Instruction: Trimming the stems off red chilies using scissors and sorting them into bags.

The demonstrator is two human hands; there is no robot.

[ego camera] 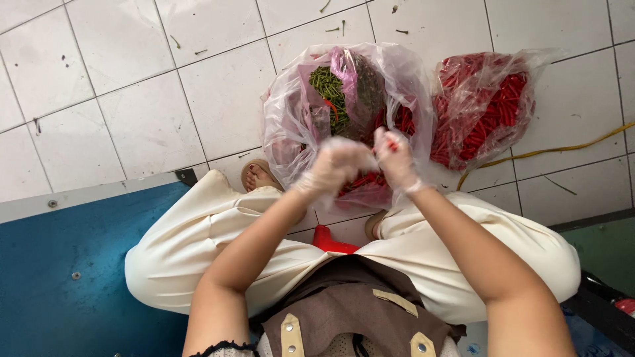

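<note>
A: What is laid out on the white tiled floor (132,99)?

B: A clear plastic bag (291,125) holding red chillies and a heap of green stems (327,86) is seen in front of the knees, with a second bag of red chillies (489,106) just beside it.

A: And the hands?

B: Both are gloved in thin film. The left hand (334,165) is loosely curled; what it holds cannot be told. A small red chilli (391,144) is pinched by the right hand (397,158), above the open bag.

A: How would it handle?

B: It is judged light, slender and easily bruised; the body should be gripped gently near the stalk end.
</note>
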